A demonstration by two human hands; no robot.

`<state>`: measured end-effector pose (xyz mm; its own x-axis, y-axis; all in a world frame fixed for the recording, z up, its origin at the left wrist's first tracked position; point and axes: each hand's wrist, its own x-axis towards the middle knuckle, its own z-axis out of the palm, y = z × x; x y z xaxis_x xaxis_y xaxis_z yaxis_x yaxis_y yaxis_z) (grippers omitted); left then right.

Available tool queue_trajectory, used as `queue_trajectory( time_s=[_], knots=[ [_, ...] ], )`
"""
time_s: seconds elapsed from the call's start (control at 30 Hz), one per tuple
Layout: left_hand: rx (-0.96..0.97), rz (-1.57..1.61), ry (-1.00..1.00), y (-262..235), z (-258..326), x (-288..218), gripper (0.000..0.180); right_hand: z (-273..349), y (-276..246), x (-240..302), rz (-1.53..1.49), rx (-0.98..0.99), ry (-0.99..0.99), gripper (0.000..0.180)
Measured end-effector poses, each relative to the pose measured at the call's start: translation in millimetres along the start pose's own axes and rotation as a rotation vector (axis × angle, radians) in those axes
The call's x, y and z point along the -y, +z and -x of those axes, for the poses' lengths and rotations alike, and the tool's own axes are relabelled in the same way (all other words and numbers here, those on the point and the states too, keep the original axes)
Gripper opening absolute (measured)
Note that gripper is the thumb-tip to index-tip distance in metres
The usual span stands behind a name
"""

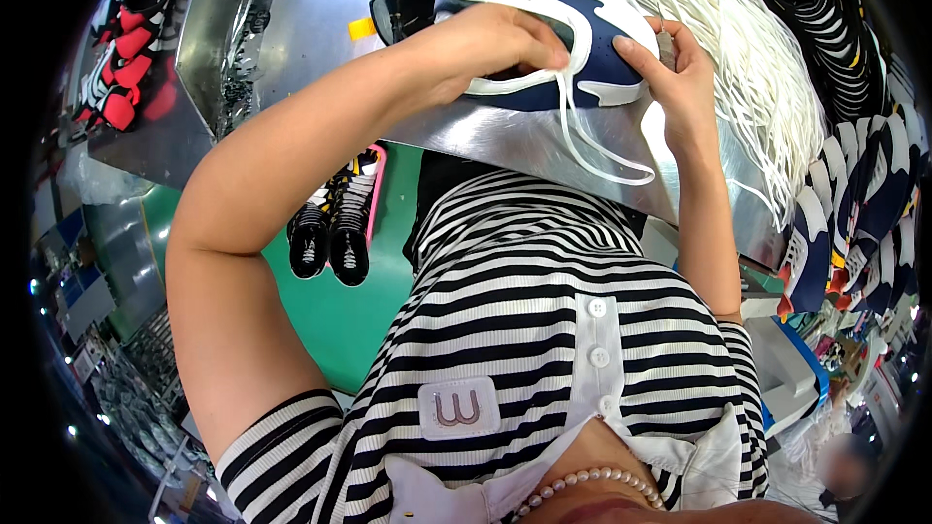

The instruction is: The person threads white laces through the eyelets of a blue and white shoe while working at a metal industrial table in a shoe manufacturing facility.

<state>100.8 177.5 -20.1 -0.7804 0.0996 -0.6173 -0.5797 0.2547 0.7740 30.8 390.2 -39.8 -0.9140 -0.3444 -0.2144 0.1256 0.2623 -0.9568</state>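
A navy and white shoe upper (597, 44) with a yellow stripe lies on the metal table in front of me. My left hand (505, 44) reaches over its opening, fingers curled and pinched at the lacing edge, where a white shoelace (573, 136) comes out. The lace's loose loop hangs toward the table's near edge. At the toe end, my right hand (680, 68) has its thumb on the navy material and its fingers bent round the far side. A small greyish piece (667, 47) shows between thumb and fingers; its kind is unclear.
A thick bundle of white laces (718, 49) spreads over the right of the metal table (330, 29). More navy and white uppers (854, 223) stack at the right edge. Red and black uppers (126, 68) stand far left. Black striped shoes (335, 223) sit below the table.
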Motion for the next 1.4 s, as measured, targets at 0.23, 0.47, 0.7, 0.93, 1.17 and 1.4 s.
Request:
queue_trajectory(
  time_s=[0.23, 0.47, 0.7, 0.93, 1.17, 1.4],
  knots=[
    [-0.347, -0.27, 0.388, -1, -15, 15, 0.016, 3, -11, -5, -0.148, -0.002, 0.141, 0.04],
    [-0.244, -0.106, 0.403, 6, -14, 9, 0.014, 8, -12, 3, -0.158, 0.137, 0.165, 0.039],
    [-0.762, -0.884, 0.95, -31, 41, 16, 0.004, 23, -16, -9, -0.195, 0.136, 0.089, 0.036],
    [-1.394, -0.518, 0.303, -247, 189, 159, 0.018, 23, -57, -18, -0.217, 0.143, 0.12, 0.038],
    [-1.531, -0.642, 0.224, -250, 156, 159, 0.027, 14, -80, -32, -0.141, 0.114, 0.202, 0.04],
    [-1.391, -0.476, 0.351, -222, 163, 135, 0.017, 15, -66, -29, -0.103, 0.135, 0.197, 0.039]
  ],
)
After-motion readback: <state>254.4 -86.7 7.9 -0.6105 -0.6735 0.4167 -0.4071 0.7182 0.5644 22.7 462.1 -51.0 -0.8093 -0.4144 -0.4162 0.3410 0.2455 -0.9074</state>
